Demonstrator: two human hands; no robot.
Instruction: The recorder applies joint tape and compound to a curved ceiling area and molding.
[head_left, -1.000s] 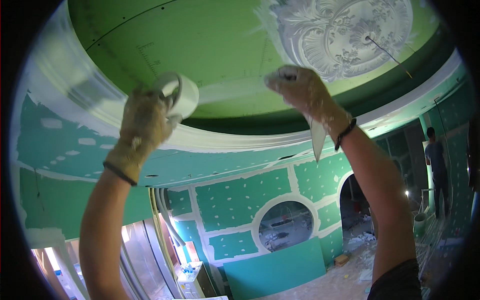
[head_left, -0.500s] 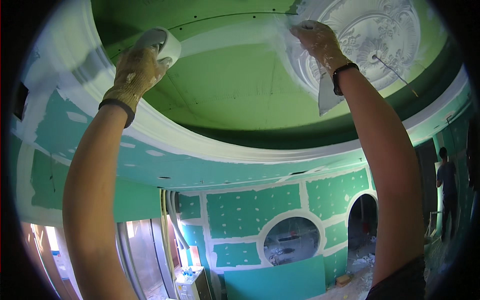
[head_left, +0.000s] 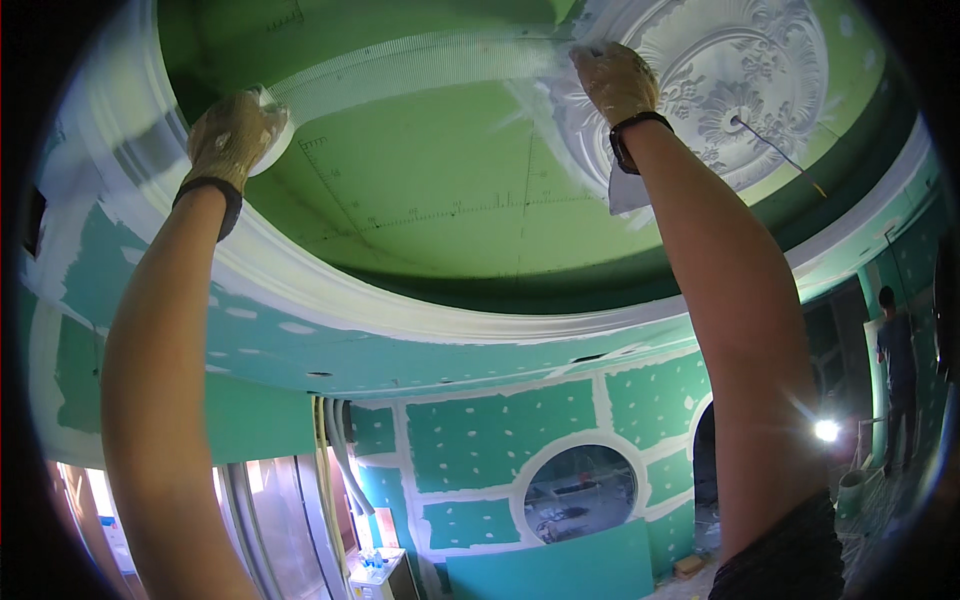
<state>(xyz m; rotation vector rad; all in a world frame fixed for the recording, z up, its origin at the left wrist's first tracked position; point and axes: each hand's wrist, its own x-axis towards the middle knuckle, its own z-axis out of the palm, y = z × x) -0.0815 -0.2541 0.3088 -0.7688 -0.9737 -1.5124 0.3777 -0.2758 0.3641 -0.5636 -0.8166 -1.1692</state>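
My left hand (head_left: 228, 135), in a plaster-spotted knit glove, is closed round a roll of white joint tape (head_left: 277, 135) near the left edge of the round ceiling recess. From the roll a ribbed, see-through strip of tape (head_left: 420, 65) stretches across the green ceiling board (head_left: 450, 135) to my right hand (head_left: 617, 82). That gloved hand is closed and raised against the ceiling, its fingers at the strip's right end. A putty knife (head_left: 628, 195) shows its pale blade below the palm; the handle is hidden. Beside it is a white ornate ceiling medallion (head_left: 760, 75).
White curved moulding (head_left: 430, 318) rims the recess. A wire (head_left: 780, 155) hangs from the medallion's centre. Below are a green board wall (head_left: 500, 435) with a round opening (head_left: 582, 490), a white cabinet (head_left: 372, 580), a bright lamp (head_left: 826, 430) and another person (head_left: 897, 350) at far right.
My left hand has moved left and down a little with the roll, and the strip's ribbing now shows plainly. My right hand has shifted slightly left in view. The lamp has come into sight.
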